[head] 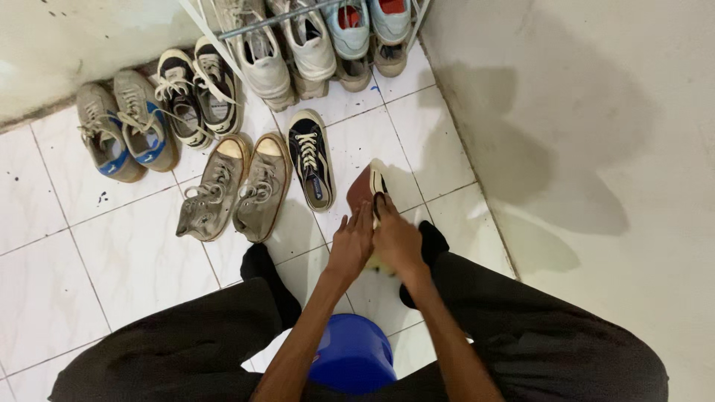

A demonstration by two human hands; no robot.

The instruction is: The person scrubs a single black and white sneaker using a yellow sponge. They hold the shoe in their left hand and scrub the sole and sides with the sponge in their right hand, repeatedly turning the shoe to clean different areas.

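**Both hands closed on one dark shoe**

Grip first: the left hand (351,242) and right hand (397,240) each wrap the dark shoe (366,187), held sole-side up, toe pointing away, just right of its mate, the black sneaker (311,158) on the floor (112,246). By my judgement the handling is midway. A blue bucket (351,356) sits nearer the person than that sneaker.

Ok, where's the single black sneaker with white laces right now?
In the head view, the black sneaker lies on the white tiled floor, just right of the grey pair of sneakers and left of the shoe held in both hands.
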